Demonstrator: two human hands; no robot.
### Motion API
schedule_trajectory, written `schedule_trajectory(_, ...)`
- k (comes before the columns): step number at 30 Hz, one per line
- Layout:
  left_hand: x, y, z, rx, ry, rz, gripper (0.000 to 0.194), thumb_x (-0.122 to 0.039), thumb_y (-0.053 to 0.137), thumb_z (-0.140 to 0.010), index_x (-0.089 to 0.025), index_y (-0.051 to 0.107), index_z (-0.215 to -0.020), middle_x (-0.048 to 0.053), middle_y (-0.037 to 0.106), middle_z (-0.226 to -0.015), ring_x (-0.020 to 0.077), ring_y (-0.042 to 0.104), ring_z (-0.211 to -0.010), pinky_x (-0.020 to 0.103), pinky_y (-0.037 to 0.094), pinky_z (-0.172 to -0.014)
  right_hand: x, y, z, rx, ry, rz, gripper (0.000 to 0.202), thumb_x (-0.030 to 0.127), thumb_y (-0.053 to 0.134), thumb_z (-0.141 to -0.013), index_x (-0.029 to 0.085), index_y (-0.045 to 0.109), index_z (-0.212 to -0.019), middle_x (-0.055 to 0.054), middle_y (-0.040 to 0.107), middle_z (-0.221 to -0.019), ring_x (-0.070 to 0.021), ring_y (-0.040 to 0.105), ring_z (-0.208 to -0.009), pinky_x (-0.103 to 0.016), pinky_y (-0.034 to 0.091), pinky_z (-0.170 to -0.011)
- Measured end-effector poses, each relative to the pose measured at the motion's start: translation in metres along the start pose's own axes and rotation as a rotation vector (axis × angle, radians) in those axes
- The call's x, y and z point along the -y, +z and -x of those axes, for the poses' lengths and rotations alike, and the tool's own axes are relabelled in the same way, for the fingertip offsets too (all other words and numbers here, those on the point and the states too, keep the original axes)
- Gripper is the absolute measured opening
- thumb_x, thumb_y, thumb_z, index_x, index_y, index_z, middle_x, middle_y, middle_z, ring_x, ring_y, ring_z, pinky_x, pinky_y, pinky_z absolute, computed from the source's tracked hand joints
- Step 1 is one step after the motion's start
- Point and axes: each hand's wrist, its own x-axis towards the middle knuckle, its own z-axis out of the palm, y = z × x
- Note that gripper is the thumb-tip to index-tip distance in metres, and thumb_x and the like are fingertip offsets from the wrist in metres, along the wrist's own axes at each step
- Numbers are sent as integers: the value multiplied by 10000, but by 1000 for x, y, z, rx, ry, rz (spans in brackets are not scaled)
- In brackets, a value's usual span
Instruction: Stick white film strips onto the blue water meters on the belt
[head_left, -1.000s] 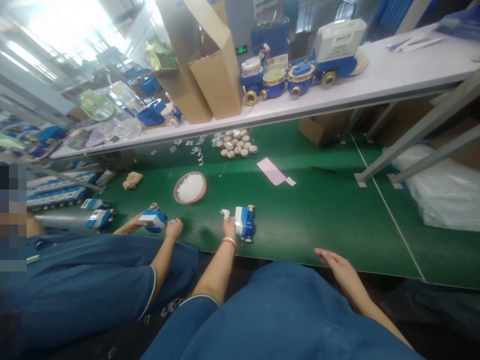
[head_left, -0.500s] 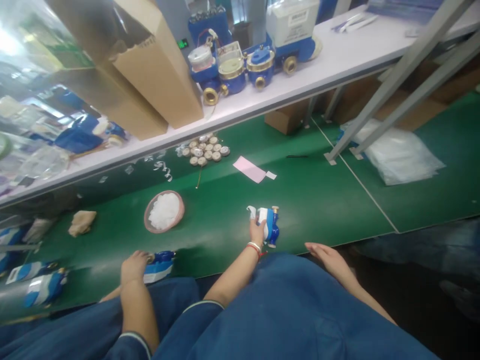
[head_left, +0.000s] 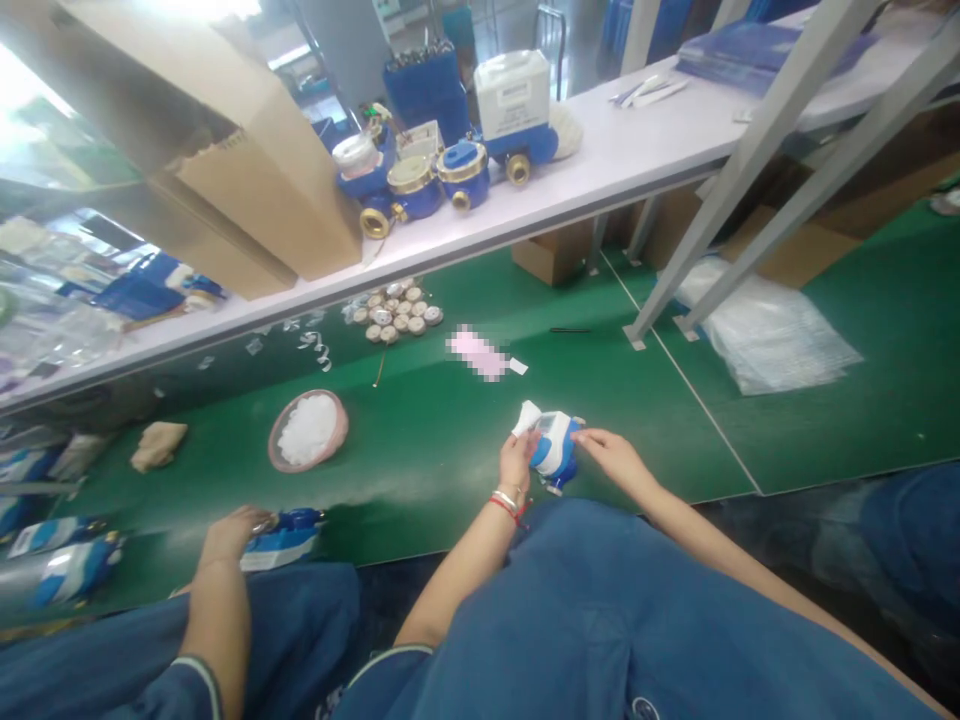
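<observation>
A blue-and-white water meter [head_left: 556, 442] is at the bench's front edge, tilted, between my two hands. My left hand [head_left: 516, 462] is closed at its left side, and a crumpled white wipe [head_left: 527, 416] sticks up from the fingers. Whether the wipe is cloth or paper, I cannot tell. My right hand [head_left: 616, 458] has its fingertips pinched on the meter's right side, near the pipe end. The underside of the meter is hidden.
A bowl [head_left: 273, 447] of white wads stands left of centre. At the left, a co-worker's hand [head_left: 229, 535] touches another meter [head_left: 281, 545]. Round parts [head_left: 401, 322] lie behind, below a shelf [head_left: 600, 165] with meters and boxes. Plastic bags [head_left: 772, 330] lie right.
My right hand has come in from the right and taken hold of the meter. The meter has turned, its white top now showing more. The view has shifted slightly.
</observation>
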Motion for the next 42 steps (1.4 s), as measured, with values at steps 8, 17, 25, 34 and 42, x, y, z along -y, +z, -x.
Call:
schedule_trajectory(8, -60, 6, 85, 163, -47, 153, 347, -329, 578, -781, -119, 592, -1057, 140, 627, -1069, 190, 613, -921, 370, 409, -923, 68, -1, -12, 59, -588, 58, 255, 312, 542, -787, 233, 599, -1023, -55, 562, -1109, -173, 492, -1082, -353, 393, -962)
schedule_trajectory(17, -69, 16, 109, 84, 92, -4, 352, -346, 578, -773, -94, 635, -1013, 140, 651, -1022, 203, 612, -911, 378, 392, -943, 74, -9, 4, 120, -482, 43, 214, 359, 524, -795, 223, 614, -932, -30, 622, -1000, -170, 549, -986, -339, 412, -922)
schedule_trajectory(25, -67, 18, 106, 80, 76, -53, 370, -355, 606, -744, -91, 647, -1000, 123, 658, -1010, 207, 606, -914, 374, 389, -948, 69, -9, 9, 110, -395, -40, 197, 352, 527, -771, 204, 620, -862, -26, 639, -956, -170, 574, -937, -342, 431, -886)
schedule_trajectory(34, -60, 5, 102, 51, -48, 59, 351, -345, 589, -764, -79, 630, -989, 156, 670, -934, 195, 627, -866, 368, 412, -909, 63, 6, 4, 113, -345, 14, 223, 325, 528, -785, 234, 630, -961, 1, 658, -990, -154, 591, -944, -304, 434, -900)
schedule_trajectory(42, -57, -2, 100, 13, -103, 95, 332, -343, 579, -773, -108, 624, -1003, 130, 681, -924, 197, 632, -854, 375, 425, -897, 57, 11, -1, 83, -461, 114, 206, 300, 486, -819, 239, 618, -966, -18, 605, -1135, -169, 543, -1066, -360, 408, -963)
